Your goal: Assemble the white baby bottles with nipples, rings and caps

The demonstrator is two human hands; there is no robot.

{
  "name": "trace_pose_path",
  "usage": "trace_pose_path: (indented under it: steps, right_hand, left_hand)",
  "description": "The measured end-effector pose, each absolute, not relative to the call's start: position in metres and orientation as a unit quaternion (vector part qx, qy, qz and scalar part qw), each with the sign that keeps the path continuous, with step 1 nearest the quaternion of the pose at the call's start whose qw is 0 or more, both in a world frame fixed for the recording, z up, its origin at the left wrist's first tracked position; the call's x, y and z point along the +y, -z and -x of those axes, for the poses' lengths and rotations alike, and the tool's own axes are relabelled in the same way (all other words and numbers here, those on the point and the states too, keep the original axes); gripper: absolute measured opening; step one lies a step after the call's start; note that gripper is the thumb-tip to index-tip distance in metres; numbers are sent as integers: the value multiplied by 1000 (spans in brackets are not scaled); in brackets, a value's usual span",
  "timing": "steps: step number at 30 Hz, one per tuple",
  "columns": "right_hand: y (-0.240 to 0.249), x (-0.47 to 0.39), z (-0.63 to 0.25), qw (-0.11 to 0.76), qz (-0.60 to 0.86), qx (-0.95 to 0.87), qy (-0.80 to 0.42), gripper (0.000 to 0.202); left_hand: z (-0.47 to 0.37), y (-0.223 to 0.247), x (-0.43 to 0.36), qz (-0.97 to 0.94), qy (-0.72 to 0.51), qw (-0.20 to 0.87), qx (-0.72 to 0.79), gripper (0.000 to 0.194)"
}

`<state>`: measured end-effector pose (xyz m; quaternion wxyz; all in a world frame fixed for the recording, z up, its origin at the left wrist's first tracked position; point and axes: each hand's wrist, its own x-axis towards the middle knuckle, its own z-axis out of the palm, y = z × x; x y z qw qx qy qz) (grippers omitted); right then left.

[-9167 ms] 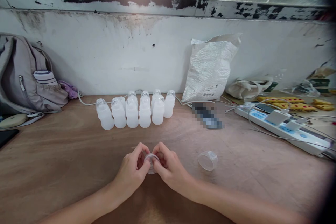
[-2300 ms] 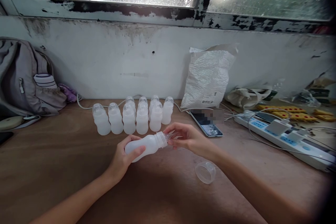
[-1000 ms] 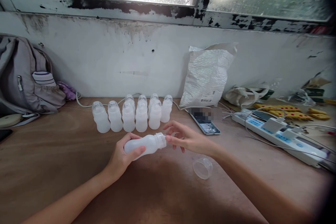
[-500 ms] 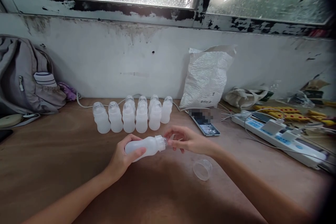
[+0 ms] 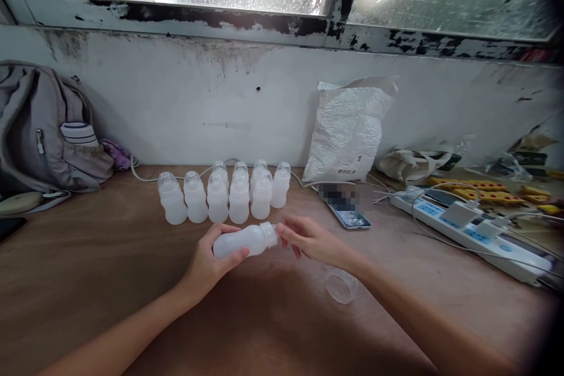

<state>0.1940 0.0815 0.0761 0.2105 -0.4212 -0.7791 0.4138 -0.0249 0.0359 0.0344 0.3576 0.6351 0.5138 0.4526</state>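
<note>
My left hand (image 5: 207,261) is wrapped round a white baby bottle (image 5: 242,242), tilted on its side with its neck pointing right. At the bottle's mouth, a clear teat (image 5: 276,230) pokes out of the white collar. My right hand (image 5: 311,239) pinches the tip of that teat, its fingers partly hiding it. Below my right wrist, a clear bottle cap (image 5: 340,286) lies on the brown table (image 5: 132,282). Behind my hands stand several similar baby bottles (image 5: 218,200) upright in rows, with clear domed caps on.
Right of the bottles lie a phone (image 5: 348,214) and a white power strip (image 5: 467,235) with chargers and cables. A silvery mailer bag (image 5: 346,129) leans on the wall. A grey backpack (image 5: 44,129) sits at the left, and yellow pieces (image 5: 480,189) lie at far right.
The bottle has risen slightly and turned a little in my left hand. My right fingers have closed in tighter at the teat. The loose cap stays put.
</note>
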Motion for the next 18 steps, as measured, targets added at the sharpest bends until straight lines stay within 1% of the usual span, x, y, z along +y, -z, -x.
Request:
trace_pose_path:
  steps: [2,5,8,10,12,14,15,17,18]
  right_hand:
    - [-77,80,-194,221,399,-785,-420,36]
    - [-80,78,-193,227,401,-787,-411,33]
    - [-81,76,-192,237,416,-771,-420,35]
    - [-79,75,-190,250,418,-768,-417,36]
    - [-77,73,-187,283,424,-770,-383,37]
    - [-75,70,-184,332,428,-759,-361,36]
    - [-75,69,-183,354,422,-748,-370,34]
    - [-78,64,-180,373,384,-717,-445,30]
    - [-81,61,-179,370,350,-698,-504,33]
  left_hand:
    - [26,-33,38,-629,-451,374,511,30]
    - [27,-32,38,-638,-443,379,502,32]
    - [28,-32,38,-656,-436,374,489,35]
    - [28,-33,38,-652,-436,389,482,35]
    - [27,-35,38,-627,-434,452,463,36]
    - [26,-39,38,-582,-409,567,417,38]
    - [24,-41,36,-553,-387,629,385,40]
    - [21,-44,31,-495,-346,730,320,47]
    - [19,-46,27,-471,-331,765,289,50]
